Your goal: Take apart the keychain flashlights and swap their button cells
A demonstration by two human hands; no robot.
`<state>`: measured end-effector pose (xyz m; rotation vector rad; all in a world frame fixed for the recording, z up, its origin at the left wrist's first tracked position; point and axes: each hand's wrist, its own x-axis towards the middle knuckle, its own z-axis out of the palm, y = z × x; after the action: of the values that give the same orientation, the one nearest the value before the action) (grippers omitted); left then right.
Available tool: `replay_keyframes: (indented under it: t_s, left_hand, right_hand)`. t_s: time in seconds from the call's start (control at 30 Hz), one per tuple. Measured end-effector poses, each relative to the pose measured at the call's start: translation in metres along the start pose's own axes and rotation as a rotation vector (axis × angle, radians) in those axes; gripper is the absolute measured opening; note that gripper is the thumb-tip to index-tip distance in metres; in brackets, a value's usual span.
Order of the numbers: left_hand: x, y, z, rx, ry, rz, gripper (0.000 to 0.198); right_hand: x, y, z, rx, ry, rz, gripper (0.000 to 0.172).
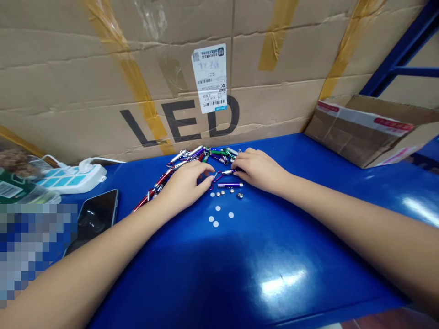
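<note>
A purple carabiner clip [217,176] with a silver end cap [227,172] spans the gap between my hands. My left hand [185,183] has its thumb and index finger closed at the clip's left end. My right hand [257,170] pinches the silver end-cap side. Just below them lies a purple mini flashlight tube [229,185]. Several button cells [222,193] and a small silver metal piece [239,195] rest in front of it. Nearer to me are several small white discs [218,208]. Behind my hands is a pile of coloured keychain flashlights [219,153], partly hidden by my left hand.
A large cardboard box [274,100] marked LED stands behind the blue table [240,274]. An open carton [346,132] is at the right. On the left are a white power strip [77,178], a phone [99,210] and a plastic bag [20,183].
</note>
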<state>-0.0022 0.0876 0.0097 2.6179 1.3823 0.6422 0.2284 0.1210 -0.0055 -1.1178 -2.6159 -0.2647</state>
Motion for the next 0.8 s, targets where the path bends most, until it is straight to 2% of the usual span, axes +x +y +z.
replay_keyframes:
  t_s: [0.17, 0.3, 0.4, 0.6, 0.7, 0.8]
  left_hand:
    - [-0.003, 0.007, 0.003, 0.000, 0.087, 0.125, 0.029]
    - [-0.004, 0.012, 0.001, -0.005, 0.060, 0.181, 0.025]
    - [-0.005, 0.013, 0.000, -0.011, 0.046, 0.201, 0.026]
    - [-0.006, 0.016, 0.001, 0.061, -0.031, 0.163, 0.031]
    - [-0.005, 0.018, 0.002, 0.105, -0.046, 0.129, 0.030]
    - [-0.004, 0.020, 0.001, 0.045, -0.028, 0.085, 0.027]
  right_hand:
    - [-0.002, -0.016, -0.009, 0.121, 0.111, -0.058, 0.018]
    - [-0.007, -0.026, -0.014, 0.270, 0.153, -0.087, 0.021]
    - [-0.008, -0.028, -0.016, 0.370, 0.124, -0.115, 0.030]
    - [-0.006, -0.029, -0.018, 0.452, 0.049, -0.098, 0.030]
    - [-0.005, -0.033, -0.017, 0.472, 0.050, -0.105, 0.023]
    - [-0.005, -0.037, -0.015, 0.438, 0.086, -0.124, 0.022]
